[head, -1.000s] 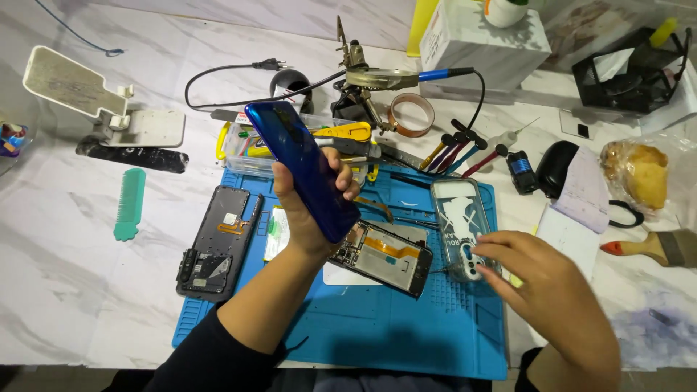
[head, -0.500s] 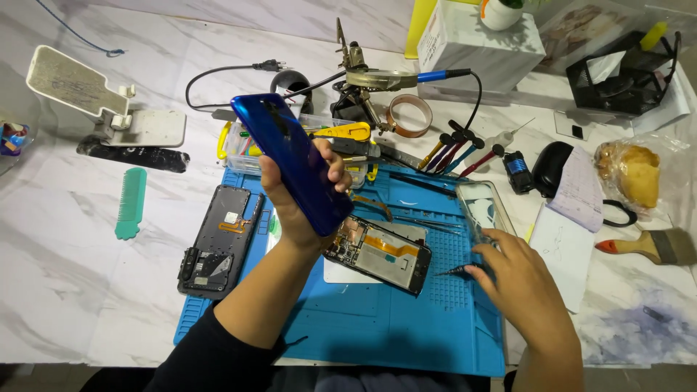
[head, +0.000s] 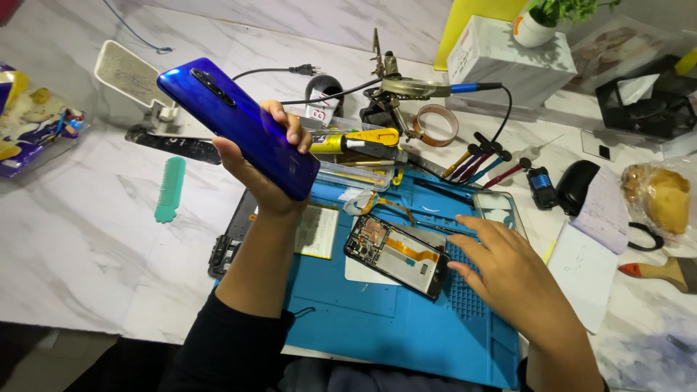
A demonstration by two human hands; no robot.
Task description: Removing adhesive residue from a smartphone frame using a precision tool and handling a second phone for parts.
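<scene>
Head view shows left fingers (head: 292,133) clasping the blue back cover (head: 239,128) high above the mat (head: 377,319), where a slip could drop it, while the right hand (head: 508,272), fingers spread loose, may nudge the opened phone (head: 398,255).

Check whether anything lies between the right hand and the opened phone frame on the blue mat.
Nothing visible does. The right hand rests on the blue mat with its fingertips right beside the opened phone frame.
</scene>
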